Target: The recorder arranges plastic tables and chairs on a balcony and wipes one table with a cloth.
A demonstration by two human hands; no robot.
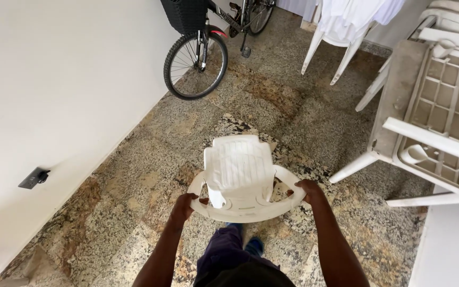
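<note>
A person grips a white plastic armchair [238, 178] by its curved arms, seen from above through a head-worn camera. The left hand [183, 205] is curled around the rim of the chair's left arm, fingers wrapped under the edge; the right hand [310, 190] is closed in the same way on the right arm. The chair is held in front of the person's body, its ribbed backrest facing up toward the camera, over a speckled granite floor [134, 212] of brown, grey and cream. Whether its legs touch the floor cannot be told. The person's dark trousers [221, 255] and a blue shoe [253, 246] show just below the chair.

At the top of the view a bicycle [197, 58] stands close by the white wall [54, 95], its front wheel turned toward the room. A black woven basket [187, 13] is fixed above that wheel; what it holds, if anything, cannot be seen. A dark wall socket [34, 178] sits low on the wall at the left. Another white plastic chair [341, 26] stands at the top, right of the bicycle, draped in white cloth [362, 10]. Along the right edge, an upturned white plastic table [442, 117] shows its gridded underside, its legs jutting out over the floor.
</note>
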